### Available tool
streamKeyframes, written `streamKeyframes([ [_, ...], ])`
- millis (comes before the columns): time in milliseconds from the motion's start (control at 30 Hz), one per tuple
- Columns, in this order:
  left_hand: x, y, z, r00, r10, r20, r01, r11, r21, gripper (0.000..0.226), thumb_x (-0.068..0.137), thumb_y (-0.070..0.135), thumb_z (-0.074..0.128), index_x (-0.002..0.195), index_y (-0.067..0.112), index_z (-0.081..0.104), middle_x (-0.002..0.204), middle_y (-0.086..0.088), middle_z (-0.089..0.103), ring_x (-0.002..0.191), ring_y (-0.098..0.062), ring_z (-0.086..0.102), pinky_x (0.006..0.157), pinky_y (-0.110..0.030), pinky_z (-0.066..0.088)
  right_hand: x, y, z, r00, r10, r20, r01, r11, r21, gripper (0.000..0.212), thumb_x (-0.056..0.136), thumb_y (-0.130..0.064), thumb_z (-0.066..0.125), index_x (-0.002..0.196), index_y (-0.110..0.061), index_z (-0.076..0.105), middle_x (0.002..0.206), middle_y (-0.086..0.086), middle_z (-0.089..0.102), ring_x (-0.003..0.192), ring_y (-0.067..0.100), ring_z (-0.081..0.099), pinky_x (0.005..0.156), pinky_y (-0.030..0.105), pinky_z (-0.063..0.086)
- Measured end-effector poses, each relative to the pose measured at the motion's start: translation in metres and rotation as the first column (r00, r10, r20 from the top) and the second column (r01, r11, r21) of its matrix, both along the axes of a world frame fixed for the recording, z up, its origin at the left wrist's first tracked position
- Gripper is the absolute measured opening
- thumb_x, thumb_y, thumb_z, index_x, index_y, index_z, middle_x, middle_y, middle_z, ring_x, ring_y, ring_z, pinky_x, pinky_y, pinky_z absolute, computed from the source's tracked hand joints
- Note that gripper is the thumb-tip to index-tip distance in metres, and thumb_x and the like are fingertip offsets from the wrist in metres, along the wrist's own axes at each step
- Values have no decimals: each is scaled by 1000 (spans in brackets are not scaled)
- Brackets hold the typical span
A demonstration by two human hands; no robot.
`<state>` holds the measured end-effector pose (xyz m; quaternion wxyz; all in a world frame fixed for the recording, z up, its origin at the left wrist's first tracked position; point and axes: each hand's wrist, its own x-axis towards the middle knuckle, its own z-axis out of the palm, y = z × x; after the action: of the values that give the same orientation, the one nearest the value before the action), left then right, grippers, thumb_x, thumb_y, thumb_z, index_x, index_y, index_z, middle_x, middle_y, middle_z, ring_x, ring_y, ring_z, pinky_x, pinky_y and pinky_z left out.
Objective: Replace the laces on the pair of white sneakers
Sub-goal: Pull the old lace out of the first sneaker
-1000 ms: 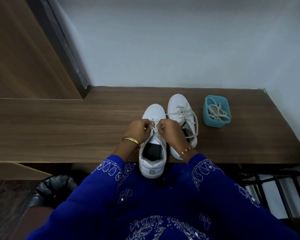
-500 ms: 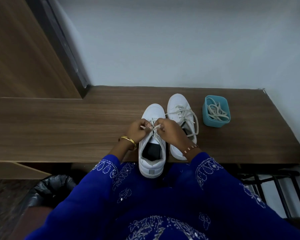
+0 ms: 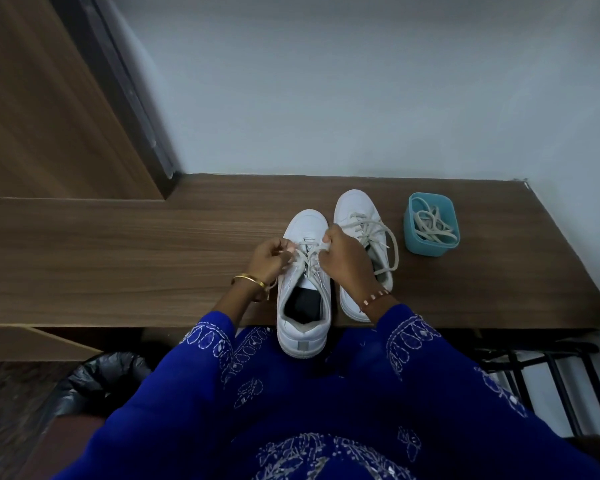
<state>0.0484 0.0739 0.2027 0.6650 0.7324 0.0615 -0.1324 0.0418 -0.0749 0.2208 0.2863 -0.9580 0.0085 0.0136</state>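
Two white sneakers stand side by side on the wooden bench [image 3: 118, 265]. The near sneaker [image 3: 303, 327] overhangs the front edge with its heel toward me. Its grey-white lace [image 3: 309, 261] crosses the eyelets. My left hand [image 3: 269, 259] pinches one end of that lace on the left. My right hand [image 3: 345, 259] pinches the other end on the right. The far sneaker [image 3: 355, 209] sits just right of it, laced, with loose loops trailing to the right; my right hand hides part of it.
A teal plastic tub [image 3: 430, 245] with coiled laces [image 3: 430, 226] stands right of the sneakers. A wooden door panel [image 3: 49, 116] rises at the back left. A black bin bag [image 3: 108, 379] lies below left, and a black metal rack [image 3: 548, 372] below right.
Both hands have moved apart, the left going left and the right going right, drawing the lace ends outward across the near sneaker.
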Motion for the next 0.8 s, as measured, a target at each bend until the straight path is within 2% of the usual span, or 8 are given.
streamKeyframes([
  [167,5,1,0,926,-262,271,72,828,555,10,82,6,66,91,3,70,94,-7,67,77,-12,53,62,-17,33,-1,3,-5,969,209,129,-183,965,-190,20,88,-9,48,104,-9,61,100,10,58,89,26,56,67,34,44],
  [300,5,1,-3,925,-279,258,35,738,674,9,84,10,63,91,7,67,100,-8,65,90,-23,58,72,-23,35,-3,2,-13,974,188,122,-162,966,-200,17,90,-6,43,90,-6,60,89,11,62,82,28,59,63,34,44],
  [400,2,4,-8,972,-148,182,49,887,459,14,88,3,55,78,11,58,90,-5,61,83,-18,54,76,-26,39,-5,-3,-16,991,37,132,-28,997,-75,14,90,-6,42,92,-4,56,83,11,63,76,26,59,59,30,41],
  [467,-2,10,-16,997,11,77,-23,988,155,28,92,0,47,69,15,49,78,-4,57,75,-16,53,81,-34,43,-3,-5,-17,983,-181,40,169,961,218,15,91,-9,38,87,-7,52,82,16,65,73,29,61,61,35,46],
  [533,-4,14,-21,996,86,27,-87,995,41,31,95,-1,41,68,15,44,69,-2,52,68,-14,50,72,-32,43,0,-7,-18,952,-297,-78,300,846,440,18,91,-10,35,77,-15,46,81,23,65,68,31,61,62,40,50],
  [567,-2,15,-21,996,89,21,-89,996,21,31,95,-1,41,69,15,43,70,-2,53,69,-14,52,70,-29,44,-1,-7,-16,953,-289,-90,299,853,428,18,91,-9,35,78,-15,46,81,23,65,67,31,61,62,40,50],
  [667,0,11,-10,991,-6,131,-14,988,155,24,93,3,47,73,16,45,76,1,56,73,-7,55,64,-10,46,-5,-11,-8,987,-124,100,124,992,10,14,89,-11,44,95,-4,55,87,16,63,78,29,58,63,33,42],
  [800,1,9,0,887,-319,334,72,810,582,9,87,11,60,95,7,61,77,2,58,64,-6,47,54,-14,30,1,-6,-5,953,207,221,-140,948,-285,26,86,-13,54,109,-7,62,105,13,58,99,30,52,77,39,48],
])
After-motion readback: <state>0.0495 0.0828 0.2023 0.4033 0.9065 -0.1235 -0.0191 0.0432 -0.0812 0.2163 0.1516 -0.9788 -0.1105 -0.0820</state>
